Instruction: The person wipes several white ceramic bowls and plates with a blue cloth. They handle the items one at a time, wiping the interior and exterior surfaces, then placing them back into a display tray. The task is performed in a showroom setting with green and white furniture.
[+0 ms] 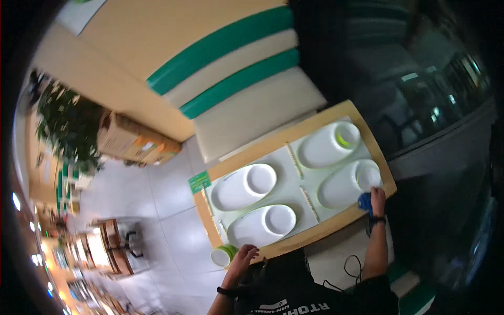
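Note:
My right hand (378, 202) is at the table's right edge, gripping what looks like a blue cloth (364, 201). Its fingertips are close to a round white bowl (369, 176) on an oval white plate (334, 193); contact cannot be made out. My left hand (242, 260), fingers loosely apart, is over the near-left table edge. It holds nothing visible. Beside it is a stack of green-sided white bowls (221, 257) at the corner. Close to its fingertips lies another oval plate (246, 232) bearing a round white dish (280, 219).
Two more plates with bowls, one oval plate (232, 193) and another (315, 151), lie along the table's far side. Narrow patterned strips (310, 202) lie between settings. A green card (199, 182) overhangs the left edge. Beyond stands a cream bench (256, 106); dark glass (409, 118) borders the right.

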### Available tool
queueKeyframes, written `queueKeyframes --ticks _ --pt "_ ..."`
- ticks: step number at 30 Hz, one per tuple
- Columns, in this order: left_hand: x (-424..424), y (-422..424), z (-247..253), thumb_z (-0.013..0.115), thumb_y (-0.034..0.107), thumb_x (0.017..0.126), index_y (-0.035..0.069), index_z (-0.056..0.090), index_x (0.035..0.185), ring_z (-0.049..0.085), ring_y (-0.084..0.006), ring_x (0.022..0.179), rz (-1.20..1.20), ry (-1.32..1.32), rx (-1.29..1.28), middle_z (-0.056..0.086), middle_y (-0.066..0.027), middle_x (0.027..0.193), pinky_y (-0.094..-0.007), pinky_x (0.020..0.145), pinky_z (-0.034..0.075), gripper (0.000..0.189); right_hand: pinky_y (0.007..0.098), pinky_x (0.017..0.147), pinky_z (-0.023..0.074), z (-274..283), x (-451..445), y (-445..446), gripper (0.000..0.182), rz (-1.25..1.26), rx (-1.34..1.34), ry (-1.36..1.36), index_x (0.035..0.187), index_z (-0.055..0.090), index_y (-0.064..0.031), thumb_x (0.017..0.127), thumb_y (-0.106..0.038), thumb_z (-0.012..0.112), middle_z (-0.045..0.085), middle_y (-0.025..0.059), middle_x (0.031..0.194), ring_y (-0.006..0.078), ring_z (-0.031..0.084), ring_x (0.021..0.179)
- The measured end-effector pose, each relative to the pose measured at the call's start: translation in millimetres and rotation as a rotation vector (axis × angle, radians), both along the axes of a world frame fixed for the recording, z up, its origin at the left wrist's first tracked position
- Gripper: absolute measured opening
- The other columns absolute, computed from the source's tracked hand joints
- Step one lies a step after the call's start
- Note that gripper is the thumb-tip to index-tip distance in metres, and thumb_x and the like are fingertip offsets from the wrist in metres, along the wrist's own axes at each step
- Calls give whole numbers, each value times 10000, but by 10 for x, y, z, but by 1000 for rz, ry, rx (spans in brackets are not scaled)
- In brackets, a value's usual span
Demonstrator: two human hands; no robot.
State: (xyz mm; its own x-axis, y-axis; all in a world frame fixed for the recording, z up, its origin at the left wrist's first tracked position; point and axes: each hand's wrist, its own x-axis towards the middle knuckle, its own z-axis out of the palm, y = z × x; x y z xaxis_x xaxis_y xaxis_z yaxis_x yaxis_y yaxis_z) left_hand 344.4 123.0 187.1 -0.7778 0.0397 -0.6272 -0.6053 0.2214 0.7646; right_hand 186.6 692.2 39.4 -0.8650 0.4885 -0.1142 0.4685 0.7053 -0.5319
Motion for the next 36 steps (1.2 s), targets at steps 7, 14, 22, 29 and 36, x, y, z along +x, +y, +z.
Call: queueKeyframes --ticks 7,14,22,29,36 --pt "-185 -59 112 552 420 960 13 444 1340 597 -290 1130 -118 70 99 556 -195 1284 -381 923 489 567 471 688 476 1215 572 -1940 346 463 -203 -201 850 661 64 889 -274 601 641 261 783 428 635 775" --pt "-109 -463 -2 549 410 952 107 364 1445 625 -279 1060 -51 247 -120 605 -224 1209 -374 879 491 608 401 600 471 1862 900 -3929 306 1102 -171 -100 785 643 42 861 -255 649 633 227 713 342 642 668" --pt "803 -1273 -452 530 342 953 43 492 1327 591 -151 881 616 163 350 633 -95 1046 -296 716 495 480 305 931 438 1907 813 -4446 408 507 -1216 -148 1300 481 -35 939 -167 617 548 77 1176 170 543 1029" --pt "981 -808 -218 550 352 957 43 533 1275 597 -131 888 791 91 400 627 -37 1079 -283 696 497 444 383 1066 358 2255 1034 -4756 590 1186 -859 -118 1444 296 52 967 -227 504 444 235 1399 323 461 1272" --pt "793 -75 -55 549 322 961 70 541 1287 595 -112 860 809 215 343 638 -12 1047 -280 681 489 412 428 1071 349 2385 1027 -4288 575 1514 -1019 183 1045 696 -14 1004 -468 347 529 186 1348 410 462 1269"
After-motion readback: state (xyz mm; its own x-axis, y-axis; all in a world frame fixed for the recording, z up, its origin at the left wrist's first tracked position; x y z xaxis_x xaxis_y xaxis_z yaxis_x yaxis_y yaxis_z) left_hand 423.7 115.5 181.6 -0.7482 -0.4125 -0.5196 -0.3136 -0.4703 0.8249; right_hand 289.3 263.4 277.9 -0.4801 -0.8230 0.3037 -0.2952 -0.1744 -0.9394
